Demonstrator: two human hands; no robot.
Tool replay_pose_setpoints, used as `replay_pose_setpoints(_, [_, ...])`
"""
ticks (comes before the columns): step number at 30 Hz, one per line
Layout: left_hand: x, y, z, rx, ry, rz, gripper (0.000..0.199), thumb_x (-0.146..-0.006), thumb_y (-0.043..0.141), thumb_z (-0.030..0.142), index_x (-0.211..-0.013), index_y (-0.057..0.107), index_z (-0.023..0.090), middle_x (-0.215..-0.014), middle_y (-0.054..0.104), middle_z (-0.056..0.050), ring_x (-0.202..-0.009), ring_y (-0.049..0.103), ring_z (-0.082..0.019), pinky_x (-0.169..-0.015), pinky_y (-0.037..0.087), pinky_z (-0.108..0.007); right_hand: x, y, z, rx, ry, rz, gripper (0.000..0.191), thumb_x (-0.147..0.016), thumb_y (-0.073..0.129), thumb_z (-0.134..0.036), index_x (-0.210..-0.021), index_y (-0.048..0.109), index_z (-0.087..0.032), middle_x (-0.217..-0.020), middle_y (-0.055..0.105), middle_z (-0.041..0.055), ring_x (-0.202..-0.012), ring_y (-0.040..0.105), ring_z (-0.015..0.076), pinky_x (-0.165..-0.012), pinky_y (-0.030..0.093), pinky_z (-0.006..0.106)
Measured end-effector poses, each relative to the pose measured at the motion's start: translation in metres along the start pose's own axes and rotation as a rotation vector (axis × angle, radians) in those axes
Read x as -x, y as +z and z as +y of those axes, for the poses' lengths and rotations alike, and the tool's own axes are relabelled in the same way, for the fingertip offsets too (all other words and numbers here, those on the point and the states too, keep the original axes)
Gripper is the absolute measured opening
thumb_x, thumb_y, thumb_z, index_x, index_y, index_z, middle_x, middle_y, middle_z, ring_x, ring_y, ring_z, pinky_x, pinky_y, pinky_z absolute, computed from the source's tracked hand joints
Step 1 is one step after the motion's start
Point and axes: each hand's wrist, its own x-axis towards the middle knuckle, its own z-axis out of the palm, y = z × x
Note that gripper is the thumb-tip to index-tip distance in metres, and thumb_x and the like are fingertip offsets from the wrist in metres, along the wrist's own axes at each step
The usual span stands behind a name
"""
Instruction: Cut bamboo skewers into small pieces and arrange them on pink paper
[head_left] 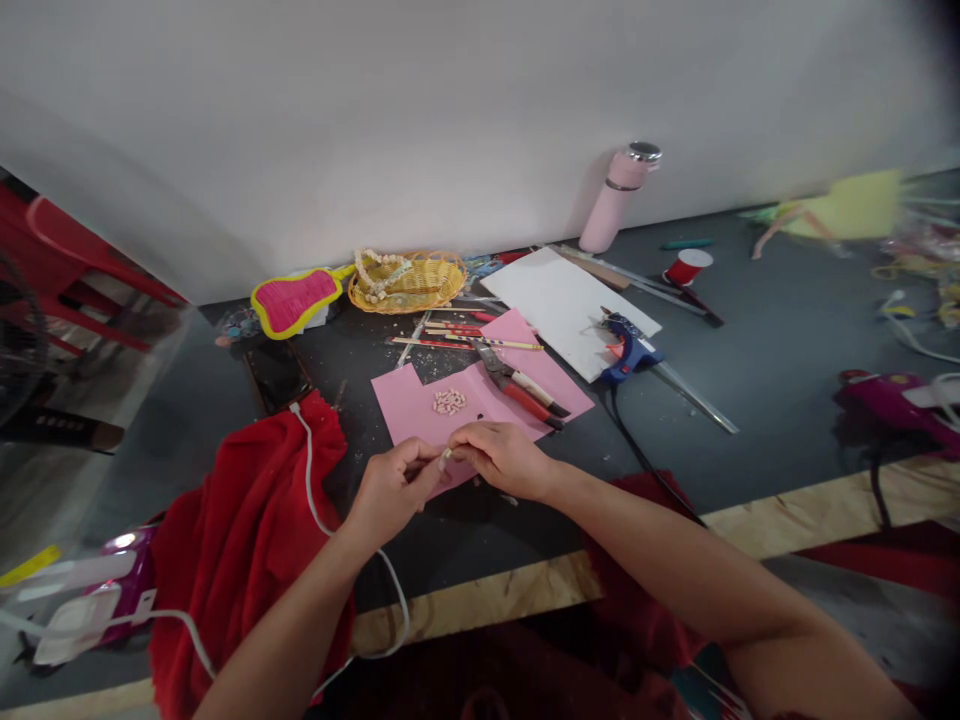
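Note:
My left hand [397,488] and my right hand [501,458] meet over the near edge of a folded pink paper sheet [394,395]. Pinched between the fingertips of both is a small pale piece [448,455], too small to name more exactly. Just beyond them, a pile of small cream-coloured pieces [450,402] lies on the paper. Pliers [517,385] with red and dark handles rest across the sheet to the right. Behind it lie several thin patterned sticks [450,335] among scattered crumbs.
Toward the wall stand a wicker basket [442,280] and a pink bottle [616,200]. A blue glue gun [628,350] lies on white board [562,300], its cord trailing forward. Left are a phone [276,375], red cloth [247,490] and white cable [309,470]. A red thread spool [688,267] sits right.

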Motion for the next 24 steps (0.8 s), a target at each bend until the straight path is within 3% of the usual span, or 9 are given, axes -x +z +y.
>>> replay_pose_setpoints(7, [0.0019,0.0007,0.0018,-0.036,0.044,0.046,0.012,-0.078,0.059,0.031,-0.075,0.062,0.019,-0.068,0.070,0.000,-0.051,0.058,-0.010,-0.045,0.040,-0.018,0.0000,-0.0009,-0.0011,-0.002,0.000,-0.007,0.011,-0.090,0.046,-0.017,-0.092,0.057,-0.019,-0.079,0.068,0.0035,-0.071,0.063,0.0137,-0.067,0.050,0.025])
replay_pose_setpoints(24, [0.0058,0.0009,-0.0051,-0.147,0.104,0.084,0.017,-0.081,0.056,0.035,-0.078,0.063,0.019,-0.066,0.068,-0.001,-0.054,0.059,-0.012,-0.047,0.041,-0.018,0.0006,0.0007,-0.0017,0.012,-0.041,0.006,0.012,-0.092,0.046,-0.021,-0.092,0.057,-0.019,-0.081,0.068,0.0046,-0.073,0.063,0.0146,-0.069,0.050,0.026])
